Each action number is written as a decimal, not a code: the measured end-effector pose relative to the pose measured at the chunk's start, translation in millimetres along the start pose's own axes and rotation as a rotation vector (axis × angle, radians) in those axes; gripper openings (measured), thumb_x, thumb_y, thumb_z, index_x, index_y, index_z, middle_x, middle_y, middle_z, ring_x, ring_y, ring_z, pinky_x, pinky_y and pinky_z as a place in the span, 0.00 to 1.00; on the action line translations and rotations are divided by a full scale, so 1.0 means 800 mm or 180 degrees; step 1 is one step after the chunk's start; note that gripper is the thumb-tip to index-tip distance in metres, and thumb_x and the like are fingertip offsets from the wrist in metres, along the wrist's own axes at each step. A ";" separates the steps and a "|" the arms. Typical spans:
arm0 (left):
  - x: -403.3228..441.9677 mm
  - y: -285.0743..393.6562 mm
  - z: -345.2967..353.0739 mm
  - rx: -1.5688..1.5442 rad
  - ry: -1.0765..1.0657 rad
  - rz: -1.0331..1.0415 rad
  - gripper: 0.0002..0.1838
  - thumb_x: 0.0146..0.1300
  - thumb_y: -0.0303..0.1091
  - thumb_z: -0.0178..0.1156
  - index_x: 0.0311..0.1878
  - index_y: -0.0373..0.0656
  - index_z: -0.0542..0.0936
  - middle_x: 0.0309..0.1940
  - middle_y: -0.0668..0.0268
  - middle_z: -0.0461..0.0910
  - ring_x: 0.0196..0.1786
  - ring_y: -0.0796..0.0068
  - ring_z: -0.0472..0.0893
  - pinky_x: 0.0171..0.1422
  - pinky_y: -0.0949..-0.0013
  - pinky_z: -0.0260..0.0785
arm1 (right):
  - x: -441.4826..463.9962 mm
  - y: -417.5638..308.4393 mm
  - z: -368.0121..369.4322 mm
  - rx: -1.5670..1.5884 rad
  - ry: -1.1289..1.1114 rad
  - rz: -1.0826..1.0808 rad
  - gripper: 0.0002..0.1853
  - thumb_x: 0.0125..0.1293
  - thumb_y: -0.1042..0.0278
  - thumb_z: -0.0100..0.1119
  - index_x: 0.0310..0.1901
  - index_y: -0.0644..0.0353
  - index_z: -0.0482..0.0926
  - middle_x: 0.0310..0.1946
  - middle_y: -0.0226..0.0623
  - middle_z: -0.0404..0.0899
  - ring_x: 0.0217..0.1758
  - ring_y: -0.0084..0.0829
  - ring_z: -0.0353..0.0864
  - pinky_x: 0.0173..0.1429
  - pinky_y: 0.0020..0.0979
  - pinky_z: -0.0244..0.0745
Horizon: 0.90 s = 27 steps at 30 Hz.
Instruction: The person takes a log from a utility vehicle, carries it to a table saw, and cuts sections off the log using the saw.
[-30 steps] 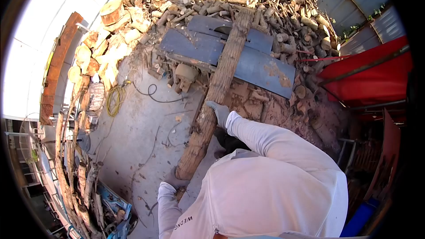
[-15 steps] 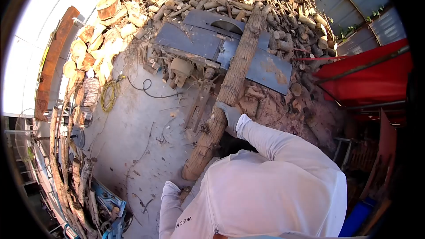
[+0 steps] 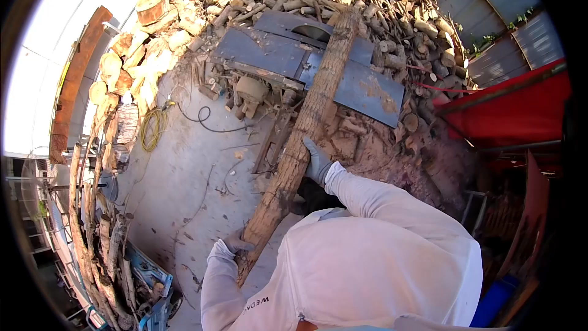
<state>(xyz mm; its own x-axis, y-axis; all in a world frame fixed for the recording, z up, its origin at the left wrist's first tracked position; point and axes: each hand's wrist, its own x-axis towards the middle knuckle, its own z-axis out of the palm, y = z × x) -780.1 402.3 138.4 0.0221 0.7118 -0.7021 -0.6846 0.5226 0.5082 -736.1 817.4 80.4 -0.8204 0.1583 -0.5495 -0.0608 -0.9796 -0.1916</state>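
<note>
A long, rough-barked log [image 3: 294, 147] slants from the metal saw table [image 3: 367, 95] down toward my body. Its far part rests on the tabletop, close to the round saw blade [image 3: 311, 32]. My left hand [image 3: 236, 243], in a grey glove, grips the log near its lower end, fingers lying over the bark. Farther up, my right hand [image 3: 318, 162], gloved too, holds the log against its right side. The underside of the log and part of each palm are hidden.
Cut firewood [image 3: 392, 55] is heaped behind and beside the saw. Split rounds [image 3: 153, 7] are stacked at the left, near a coiled yellow cord [image 3: 153, 130]. Long branches [image 3: 101, 251] lean at lower left. A red tarp [image 3: 508, 107] hangs at right.
The log has shifted down and left toward me. My left hand has risen onto its lower end. My right hand has moved slightly down, from over the bark to its right side.
</note>
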 end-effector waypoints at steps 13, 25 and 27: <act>-0.010 0.005 0.038 0.1522 0.1485 0.0505 0.61 0.27 0.40 0.85 0.71 0.35 0.67 0.60 0.57 0.79 0.60 0.67 0.79 0.66 0.61 0.71 | 0.058 0.033 -0.007 -0.1695 0.1268 -0.1034 0.33 0.62 0.52 0.73 0.62 0.65 0.77 0.58 0.37 0.81 0.58 0.33 0.80 0.64 0.35 0.74; 0.003 -0.031 0.015 0.1418 0.1903 0.0161 0.55 0.29 0.46 0.86 0.65 0.34 0.73 0.55 0.57 0.83 0.57 0.65 0.82 0.65 0.61 0.72 | 0.009 0.012 0.061 -0.1383 0.0796 -0.0542 0.24 0.64 0.60 0.72 0.56 0.66 0.80 0.54 0.40 0.83 0.53 0.35 0.84 0.59 0.36 0.80; 0.005 -0.040 -0.003 0.0871 0.1374 0.0220 0.52 0.33 0.41 0.85 0.66 0.34 0.73 0.56 0.60 0.83 0.57 0.68 0.81 0.66 0.62 0.72 | 0.004 0.008 0.053 -0.1527 0.0763 -0.0579 0.23 0.65 0.60 0.72 0.56 0.65 0.79 0.53 0.39 0.83 0.51 0.35 0.85 0.58 0.37 0.81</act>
<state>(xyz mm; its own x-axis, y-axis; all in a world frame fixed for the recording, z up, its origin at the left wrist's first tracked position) -759.8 386.9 118.0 -0.3587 0.5206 -0.7748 -0.4568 0.6259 0.6321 -762.9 806.2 111.9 -0.6653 0.3980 -0.6317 0.1220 -0.7768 -0.6179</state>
